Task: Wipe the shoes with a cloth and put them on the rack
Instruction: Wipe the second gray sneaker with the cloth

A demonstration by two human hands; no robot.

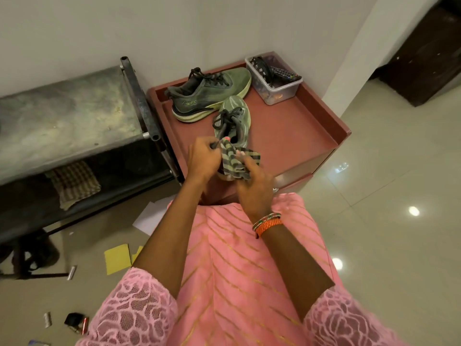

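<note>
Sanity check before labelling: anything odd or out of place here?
Yes: the floor is littered, with yellow paper pieces, a white sheet and small items at lower left. Both shoes sit on the cabinet top.

One shoe (210, 94) on the cabinet top (287, 136), tub (274, 78) to its right, second shoe (232, 116) in front, rack (69, 116) left of the cabinet

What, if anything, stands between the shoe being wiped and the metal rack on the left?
Nothing visible. The held shoe is over the red cabinet, gripped by the left hand. The metal rack stands directly beside the cabinet, its top shelf bare; the second shoe lies behind.
</note>
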